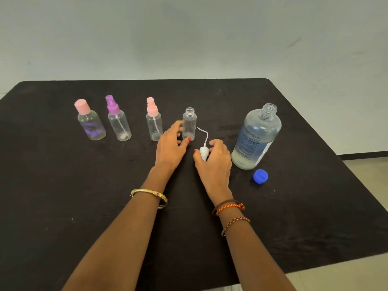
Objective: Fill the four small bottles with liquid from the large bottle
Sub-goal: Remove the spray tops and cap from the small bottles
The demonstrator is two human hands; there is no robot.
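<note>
Left hand [171, 144] curled round uncapped small clear plastic bottle [189, 123], upright mid-table; right hand [214, 160] apparently pinching its white spray pump [203, 152], laying it down. Next: lifting open large clear bottle [255, 137] just right, pouring carefully.

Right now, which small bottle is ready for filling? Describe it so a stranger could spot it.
On the black table, find the large clear bottle at the right. Four small clear plastic bottles stand in a row to its left; take the nearest one, gripped by the left hand. It alone has no cap.
</note>
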